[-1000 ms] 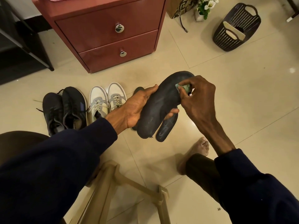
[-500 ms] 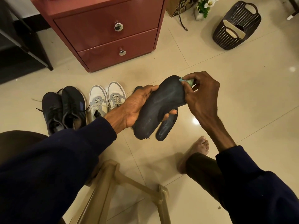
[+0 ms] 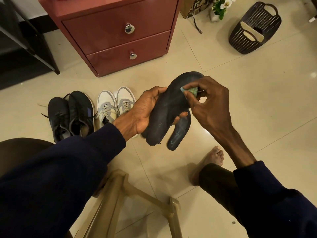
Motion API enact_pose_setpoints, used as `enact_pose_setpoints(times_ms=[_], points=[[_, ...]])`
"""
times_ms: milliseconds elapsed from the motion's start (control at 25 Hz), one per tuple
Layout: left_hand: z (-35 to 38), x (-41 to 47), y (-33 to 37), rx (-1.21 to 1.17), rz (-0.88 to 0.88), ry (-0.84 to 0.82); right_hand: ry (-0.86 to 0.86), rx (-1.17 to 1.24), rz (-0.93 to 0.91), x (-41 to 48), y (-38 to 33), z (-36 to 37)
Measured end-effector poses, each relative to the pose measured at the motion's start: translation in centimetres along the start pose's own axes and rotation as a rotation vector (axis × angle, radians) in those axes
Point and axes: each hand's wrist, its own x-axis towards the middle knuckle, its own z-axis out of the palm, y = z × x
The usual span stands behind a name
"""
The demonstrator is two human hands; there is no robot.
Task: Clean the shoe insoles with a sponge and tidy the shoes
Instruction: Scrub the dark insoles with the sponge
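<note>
Insole [image 3: 164,114]: long axis runs from heel by my left palm, up-right to toe under my right fingertips | left hand [image 3: 145,110]: wrapped round its middle | right hand [image 3: 211,103]: pinching sponge [image 3: 190,91] against toe end | next stroke, I judge: heelward.

Left hand [image 3: 145,110] holds insole [image 3: 169,107]; right hand [image 3: 212,103] pinches sponge [image 3: 189,90] against it.

Tilted dark insole [image 3: 167,109], green sponge [image 3: 189,91] against its toe, second insole [image 3: 179,134] behind
</note>
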Motion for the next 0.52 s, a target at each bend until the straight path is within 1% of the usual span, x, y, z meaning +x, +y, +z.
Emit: enact_pose_setpoints(times_ms=[80, 200, 320, 440, 520], points=[[0.2, 0.0, 0.0, 0.019, 0.016, 0.041, -0.071, 0.035, -0.053, -0.5, -0.9, 0.7], [-0.1, 0.3, 0.1, 0.032, 0.001, 0.042, -0.122, 0.056, -0.086, -1.1, -1.3, 1.4], [-0.7, 0.9, 0.3, 0.013, 0.010, 0.056, -0.083, 0.089, -0.068, -1.3, -1.3, 1.2], [-1.1, 1.3, 0.3, 0.068, 0.103, 0.145, -0.018, 0.080, -0.068, -1.0, -1.0, 0.6], [-1.2, 1.4, 0.2, 0.050, 0.164, 0.198, 0.011, 0.040, -0.062, -0.9, -0.6, 0.3]])
